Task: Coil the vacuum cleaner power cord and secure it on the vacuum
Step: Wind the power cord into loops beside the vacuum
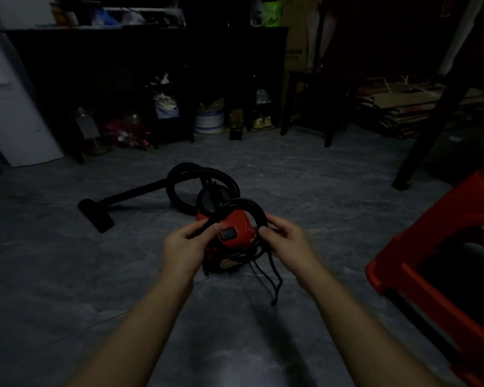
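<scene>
A small red vacuum cleaner (236, 223) with a black switch on top sits on the grey floor in front of me. A coiled loop of black power cord (242, 203) is held above its body. My left hand (186, 243) pinches the loop's left side. My right hand (284, 240) grips its right side. Loose cord strands (274, 277) hang from the right hand down to the floor. The vacuum's black hose (179, 185) curls behind it, and its wand and floor nozzle (95, 215) stretch to the left.
A red plastic stool (442, 263) stands close on the right. Dark shelving (140, 79) with bottles, a bucket (208, 121) and clutter lines the far wall. A dark wooden stool (319, 101) and stacked cardboard (403, 110) are at the back right. A white appliance (14, 107) stands at the left.
</scene>
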Tool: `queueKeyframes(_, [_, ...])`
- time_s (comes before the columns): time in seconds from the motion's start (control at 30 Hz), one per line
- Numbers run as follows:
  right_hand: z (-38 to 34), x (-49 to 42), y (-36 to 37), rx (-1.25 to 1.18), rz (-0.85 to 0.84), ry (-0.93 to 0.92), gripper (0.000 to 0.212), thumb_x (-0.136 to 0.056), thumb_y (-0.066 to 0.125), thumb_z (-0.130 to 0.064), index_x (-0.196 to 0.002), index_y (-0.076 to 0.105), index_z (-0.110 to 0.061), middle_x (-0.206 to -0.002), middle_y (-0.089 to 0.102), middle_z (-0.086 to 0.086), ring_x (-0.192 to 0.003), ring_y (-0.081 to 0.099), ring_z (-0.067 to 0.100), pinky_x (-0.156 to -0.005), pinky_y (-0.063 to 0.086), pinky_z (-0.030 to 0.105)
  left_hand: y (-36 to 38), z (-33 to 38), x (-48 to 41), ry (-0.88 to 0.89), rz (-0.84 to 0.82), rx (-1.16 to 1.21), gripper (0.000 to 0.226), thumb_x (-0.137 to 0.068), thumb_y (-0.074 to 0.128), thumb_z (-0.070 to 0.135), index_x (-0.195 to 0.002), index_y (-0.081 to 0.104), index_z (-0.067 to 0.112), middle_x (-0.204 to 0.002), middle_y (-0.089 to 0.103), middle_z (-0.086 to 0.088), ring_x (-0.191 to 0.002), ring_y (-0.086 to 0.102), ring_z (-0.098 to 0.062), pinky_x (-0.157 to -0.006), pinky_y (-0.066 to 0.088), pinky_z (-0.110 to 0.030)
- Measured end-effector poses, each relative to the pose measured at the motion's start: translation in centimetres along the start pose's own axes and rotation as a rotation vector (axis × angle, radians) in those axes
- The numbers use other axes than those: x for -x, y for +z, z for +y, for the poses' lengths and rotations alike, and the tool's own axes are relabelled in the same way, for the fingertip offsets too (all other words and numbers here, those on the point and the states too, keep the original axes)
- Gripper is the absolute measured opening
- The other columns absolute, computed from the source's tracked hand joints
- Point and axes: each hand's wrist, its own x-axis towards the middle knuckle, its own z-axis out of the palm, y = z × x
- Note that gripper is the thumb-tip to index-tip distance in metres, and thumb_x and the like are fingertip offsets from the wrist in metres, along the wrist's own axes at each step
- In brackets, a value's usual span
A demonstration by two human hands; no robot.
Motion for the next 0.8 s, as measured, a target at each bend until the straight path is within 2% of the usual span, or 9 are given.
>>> queueKeyframes(0.13, [0.5, 0.1, -0.1, 0.118, 0.031, -0.081, 0.031, -0.094, 0.060, -0.002, -0.120, 0.065, -0.017, -0.102, 0.074, 0.007, -0.095, 0.071, 0.015, -0.080, 0.059, 0.022, 0.5, -0.2, 0.6, 0.017, -0.036, -0.043, 0.016, -0.083, 0.077, 0.018, -0.099, 0.076, 0.019, -0.090, 0.077, 0.000, -0.077, 0.073, -0.005, -0.056, 0.052, -0.013])
queueKeyframes(0.23, [0.6, 0.0, -0.9, 0.178, 0.020, -0.115, 0.032, -0.095, 0.057, 0.000, -0.111, 0.067, -0.026, -0.089, 0.072, -0.008, -0.084, 0.069, 0.001, -0.079, 0.057, 0.019, 0.0, -0.4, 0.7, 0.132, -0.165, -0.280, 0.013, -0.084, 0.076, 0.013, -0.092, 0.074, 0.023, -0.084, 0.075, 0.002, -0.063, 0.068, 0.002, -0.052, 0.047, -0.008])
queueKeyframes(0.3, [0.8, -0.1, -1.3, 0.260, -0.029, -0.126, 0.035, -0.095, 0.057, 0.001, -0.110, 0.066, -0.029, -0.089, 0.070, -0.013, -0.084, 0.068, -0.001, -0.082, 0.055, 0.021, -0.2, -0.3, 0.8, 0.186, -0.234, -0.411, 0.019, -0.084, 0.076, 0.011, -0.098, 0.072, 0.023, -0.083, 0.073, 0.005, -0.058, 0.064, 0.004, -0.052, 0.045, -0.008])
queueKeyframes(0.4, [1.5, -0.1, -1.4, 0.425, -0.150, -0.127, 0.037, -0.093, 0.056, 0.002, -0.119, 0.069, -0.022, -0.103, 0.072, -0.010, -0.096, 0.067, 0.002, -0.092, 0.053, 0.026, -0.3, 0.1, 0.8, 0.254, -0.300, -0.459, 0.031, -0.082, 0.079, 0.015, -0.106, 0.066, 0.030, -0.096, 0.070, 0.014, -0.080, 0.064, 0.014, -0.068, 0.047, -0.003])
queueKeyframes(0.43, [1.7, 0.0, -1.3, 0.482, -0.195, -0.125, 0.040, -0.093, 0.056, 0.001, -0.120, 0.070, -0.024, -0.109, 0.072, -0.011, -0.102, 0.066, 0.001, -0.095, 0.052, 0.025, -0.4, 0.2, 0.6, 0.257, -0.322, -0.463, 0.031, -0.081, 0.080, 0.020, -0.108, 0.067, 0.030, -0.100, 0.071, 0.012, -0.089, 0.065, 0.012, -0.076, 0.049, -0.006])
queueKeyframes(0.5, [1.8, 0.3, -1.0, 0.569, -0.270, -0.135, 0.042, -0.093, 0.057, -0.003, -0.119, 0.069, -0.033, -0.114, 0.072, -0.015, -0.108, 0.064, -0.001, -0.098, 0.051, 0.024, -0.5, 0.2, 0.4, 0.223, -0.401, -0.479, 0.031, -0.082, 0.079, 0.028, -0.111, 0.071, 0.024, -0.105, 0.074, 0.006, -0.098, 0.069, 0.000, -0.089, 0.055, -0.021])
queueKeyframes(0.6, [1.7, 0.4, -0.7, 0.578, -0.301, -0.124, 0.037, -0.092, 0.059, -0.006, -0.118, 0.069, -0.031, -0.113, 0.071, -0.015, -0.108, 0.064, -0.001, -0.098, 0.052, 0.027, -0.4, 0.4, 0.8, 0.183, -0.500, -0.492, 0.019, -0.087, 0.074, 0.025, -0.104, 0.077, 0.016, -0.094, 0.078, 0.000, -0.091, 0.073, -0.013, -0.089, 0.058, -0.039])
queueKeyframes(0.67, [1.6, 0.4, -0.7, 0.526, -0.274, -0.116, 0.036, -0.091, 0.062, -0.006, -0.116, 0.067, -0.031, -0.110, 0.071, -0.013, -0.106, 0.064, 0.000, -0.096, 0.054, 0.029, -0.3, 0.5, 1.0, 0.181, -0.519, -0.495, 0.015, -0.088, 0.073, 0.021, -0.100, 0.078, 0.013, -0.089, 0.078, -0.002, -0.086, 0.074, -0.016, -0.087, 0.059, -0.037])
queueKeyframes(0.8, [1.6, 0.4, -0.9, 0.453, -0.203, -0.075, 0.031, -0.087, 0.069, -0.010, -0.112, 0.064, -0.028, -0.098, 0.072, -0.003, -0.095, 0.069, 0.005, -0.088, 0.058, 0.027, -0.4, 0.6, 0.8, 0.219, -0.498, -0.543, 0.013, -0.088, 0.073, 0.018, -0.099, 0.078, 0.015, -0.084, 0.078, 0.001, -0.079, 0.074, -0.011, -0.075, 0.059, -0.028])
